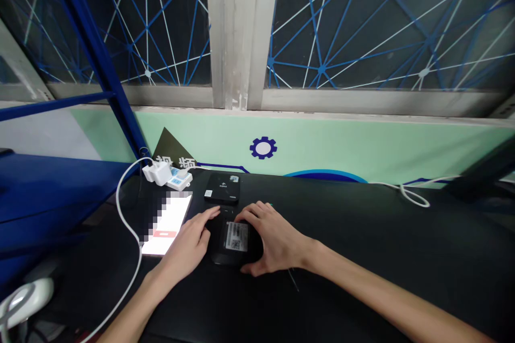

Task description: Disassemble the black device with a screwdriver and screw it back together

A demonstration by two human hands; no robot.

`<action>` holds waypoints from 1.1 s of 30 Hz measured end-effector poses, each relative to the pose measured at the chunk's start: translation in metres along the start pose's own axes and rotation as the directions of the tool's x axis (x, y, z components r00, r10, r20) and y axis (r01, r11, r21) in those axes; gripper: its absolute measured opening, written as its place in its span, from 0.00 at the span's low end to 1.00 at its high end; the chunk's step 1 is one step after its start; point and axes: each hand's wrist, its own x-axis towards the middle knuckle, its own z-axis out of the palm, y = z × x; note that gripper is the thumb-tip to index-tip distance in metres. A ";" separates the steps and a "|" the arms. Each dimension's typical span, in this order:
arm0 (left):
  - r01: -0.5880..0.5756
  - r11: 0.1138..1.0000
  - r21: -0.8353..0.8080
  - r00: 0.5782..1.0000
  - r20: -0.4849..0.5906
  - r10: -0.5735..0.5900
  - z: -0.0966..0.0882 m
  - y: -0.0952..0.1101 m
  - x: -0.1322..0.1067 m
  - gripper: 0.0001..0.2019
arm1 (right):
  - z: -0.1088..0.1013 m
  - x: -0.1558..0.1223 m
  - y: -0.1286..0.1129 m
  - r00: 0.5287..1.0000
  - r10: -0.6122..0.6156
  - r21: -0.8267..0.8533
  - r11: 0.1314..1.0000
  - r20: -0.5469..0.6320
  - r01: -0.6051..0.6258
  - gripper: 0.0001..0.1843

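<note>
A black portable device with a white barcode label on its face lies on the black table top, in front of me. My right hand cups it from the right and above, covering its right side. My left hand lies flat beside it, with fingertips at its upper left edge. Just beyond stands a second black device, a flat rounded box with a small white sticker. To the left of my left hand, a phone lies with its lit screen blurred out.
A white charger and a white plug-in meter sit at the far left of the table, with a white cable looping toward me. A blue shelf stands left, a white round object lower left, and a mint wall panel behind.
</note>
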 end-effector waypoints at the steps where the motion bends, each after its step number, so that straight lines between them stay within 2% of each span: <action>1: 0.003 1.000 -0.001 1.000 0.002 -0.003 0.000 0.000 0.000 0.28 | 0.000 0.000 0.000 1.000 0.008 0.011 1.000 -0.008 -0.008 0.45; 8: 0.001 1.000 0.029 1.000 0.029 -0.002 0.000 -0.001 0.000 0.28 | 0.001 -0.002 -0.001 1.000 0.023 0.056 0.998 -0.006 -0.023 0.39; 13: -0.045 0.998 -0.041 0.995 0.090 0.049 0.000 -0.001 0.001 0.36 | 0.002 -0.001 0.002 1.000 0.003 0.080 0.997 -0.003 -0.003 0.37; 19: 0.023 0.993 -0.119 0.997 0.072 -0.014 0.004 -0.005 0.005 0.37 | 0.003 -0.001 0.004 1.000 -0.010 0.114 0.993 -0.008 0.011 0.34; 25: 0.076 0.982 -0.176 0.992 0.114 -0.056 0.005 -0.007 0.009 0.37 | 0.005 0.000 0.006 1.000 -0.024 0.127 0.992 -0.001 0.024 0.34; 33: 0.133 0.977 -0.169 0.986 0.125 -0.113 0.006 -0.006 0.009 0.35 | 0.004 -0.002 0.003 0.996 -0.069 0.026 0.997 -0.054 0.071 0.34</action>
